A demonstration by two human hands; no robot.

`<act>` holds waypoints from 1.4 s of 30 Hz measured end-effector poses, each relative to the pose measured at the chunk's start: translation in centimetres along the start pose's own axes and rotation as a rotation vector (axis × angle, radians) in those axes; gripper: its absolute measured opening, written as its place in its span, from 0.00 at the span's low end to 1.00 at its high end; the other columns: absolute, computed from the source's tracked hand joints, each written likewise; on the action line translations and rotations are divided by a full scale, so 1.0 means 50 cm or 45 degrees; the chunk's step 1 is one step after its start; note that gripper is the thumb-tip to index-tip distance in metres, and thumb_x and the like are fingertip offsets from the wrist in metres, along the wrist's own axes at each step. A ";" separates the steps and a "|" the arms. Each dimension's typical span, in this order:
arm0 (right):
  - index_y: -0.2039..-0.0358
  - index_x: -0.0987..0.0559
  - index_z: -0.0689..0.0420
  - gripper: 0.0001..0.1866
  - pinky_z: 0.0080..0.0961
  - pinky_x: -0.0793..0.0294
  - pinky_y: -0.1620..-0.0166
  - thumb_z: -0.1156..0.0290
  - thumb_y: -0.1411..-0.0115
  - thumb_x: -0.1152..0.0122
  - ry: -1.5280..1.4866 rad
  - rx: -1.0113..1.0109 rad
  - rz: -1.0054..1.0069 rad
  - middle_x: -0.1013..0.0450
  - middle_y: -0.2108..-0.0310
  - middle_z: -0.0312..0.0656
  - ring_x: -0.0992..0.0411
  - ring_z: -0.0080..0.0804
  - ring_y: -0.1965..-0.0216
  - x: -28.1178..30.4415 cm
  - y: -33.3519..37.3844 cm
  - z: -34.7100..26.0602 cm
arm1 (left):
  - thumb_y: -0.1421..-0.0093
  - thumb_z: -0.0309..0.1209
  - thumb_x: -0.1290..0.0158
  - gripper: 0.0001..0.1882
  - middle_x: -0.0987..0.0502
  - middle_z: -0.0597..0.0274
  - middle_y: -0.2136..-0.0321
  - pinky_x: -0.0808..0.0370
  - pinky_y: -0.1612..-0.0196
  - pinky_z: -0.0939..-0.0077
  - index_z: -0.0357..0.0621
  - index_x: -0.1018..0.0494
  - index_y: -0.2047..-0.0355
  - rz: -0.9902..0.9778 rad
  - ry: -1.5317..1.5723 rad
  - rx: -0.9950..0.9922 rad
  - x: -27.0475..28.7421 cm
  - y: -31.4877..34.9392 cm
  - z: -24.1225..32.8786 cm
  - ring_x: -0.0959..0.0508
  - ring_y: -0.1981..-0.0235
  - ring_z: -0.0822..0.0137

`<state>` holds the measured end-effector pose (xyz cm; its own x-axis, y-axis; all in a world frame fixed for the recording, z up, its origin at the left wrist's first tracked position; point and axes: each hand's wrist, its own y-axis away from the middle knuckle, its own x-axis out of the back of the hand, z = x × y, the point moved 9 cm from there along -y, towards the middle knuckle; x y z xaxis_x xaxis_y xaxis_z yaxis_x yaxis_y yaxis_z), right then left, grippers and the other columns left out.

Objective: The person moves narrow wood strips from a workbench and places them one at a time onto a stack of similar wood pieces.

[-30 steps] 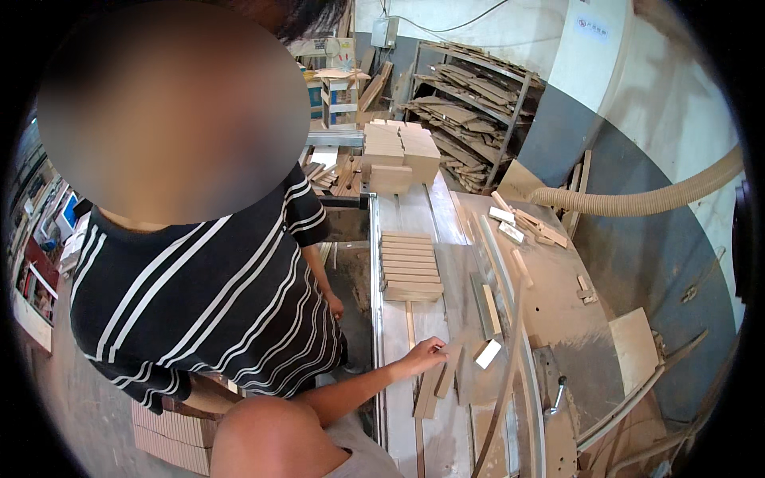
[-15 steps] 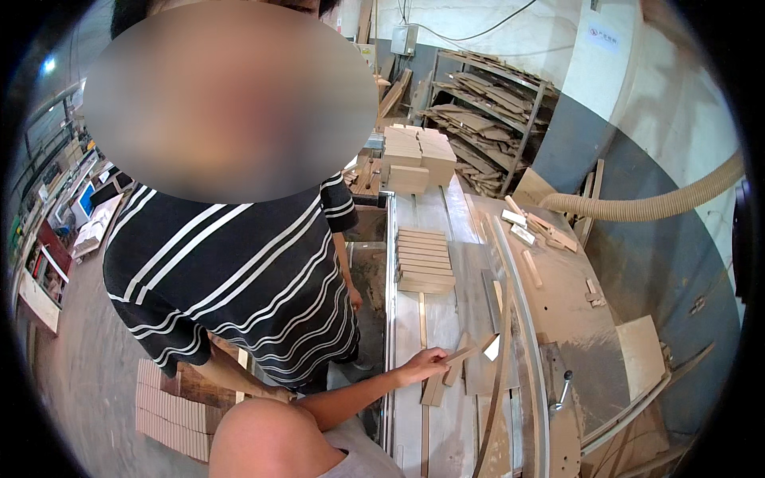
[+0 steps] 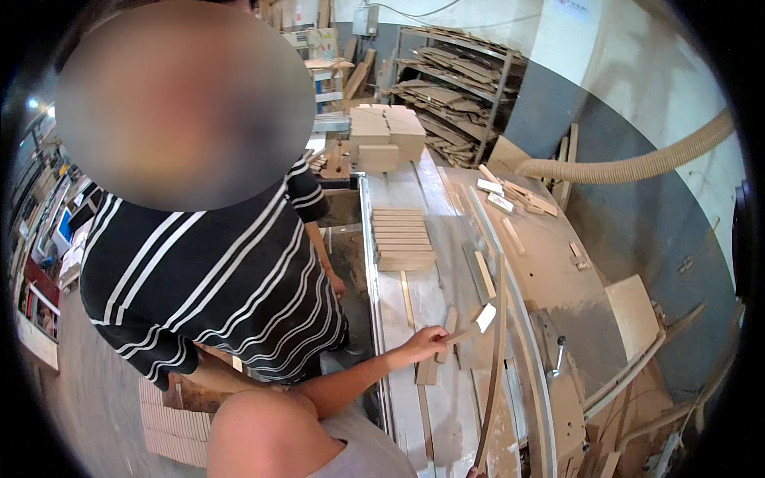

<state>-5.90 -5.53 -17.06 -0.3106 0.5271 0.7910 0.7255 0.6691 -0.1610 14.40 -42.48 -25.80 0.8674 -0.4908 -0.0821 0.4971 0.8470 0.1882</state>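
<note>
My left arm reaches across from the lower edge over a metal machine table [image 3: 390, 319]. The fingers of my left hand [image 3: 426, 344] are closed in a pinch on a thin wooden strip [image 3: 462, 336]. A white patch shows at the strip's far end. Below and beside that hand lie short wooden pieces [image 3: 427, 371] on the table. A long, dark, slightly curved strip [image 3: 496, 350] runs along the table to the right of the hand. At the lower edge, beside this strip's near end, a sliver of what looks like my right hand [image 3: 472, 472] shows; its fingers are hidden.
Wooden blocks stand in a row [image 3: 402, 239] on the table, with a larger stack [image 3: 386, 131] beyond. A person in a striped top [image 3: 215, 279] stands close on the left. Offcuts [image 3: 518, 199], a ribbed hose [image 3: 637, 166] and a crank handle [image 3: 559, 354] are right.
The whole view has shifted, so the table and blocks appear further left and higher. My left hand still pinches the strip, whose white end now points more upward. A sliver of hand has appeared below.
</note>
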 end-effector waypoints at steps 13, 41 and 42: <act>0.85 0.32 0.61 0.33 0.44 0.46 0.80 0.43 0.37 0.47 0.060 -0.044 0.150 0.41 0.89 0.50 0.46 0.43 0.87 0.031 0.025 0.045 | 0.42 0.28 0.43 0.15 0.24 0.64 0.63 0.28 0.56 0.76 0.36 0.27 0.55 -0.091 -0.042 -0.064 -0.062 -0.044 -0.053 0.26 0.61 0.73; 0.76 0.21 0.58 0.27 0.37 0.36 0.79 0.43 0.40 0.42 0.112 -0.643 0.221 0.31 0.87 0.42 0.36 0.33 0.85 0.074 0.158 0.185 | 0.50 0.23 0.48 0.17 0.42 0.47 0.40 0.49 0.37 0.38 0.46 0.22 0.58 -0.033 -1.749 -0.601 -0.313 -0.317 0.059 0.46 0.35 0.49; 0.76 0.21 0.57 0.27 0.37 0.36 0.79 0.42 0.40 0.42 0.128 -0.673 0.187 0.31 0.87 0.41 0.36 0.33 0.85 0.071 0.165 0.196 | 0.50 0.24 0.47 0.18 0.43 0.46 0.39 0.49 0.36 0.39 0.45 0.23 0.56 0.042 -1.656 -0.649 -0.311 -0.319 0.051 0.46 0.35 0.48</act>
<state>-7.07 6.99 -21.36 -0.1413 0.5253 0.8391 0.9741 0.2248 0.0233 -7.08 -48.86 -25.01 0.3756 -0.0668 0.9244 0.6746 0.7036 -0.2233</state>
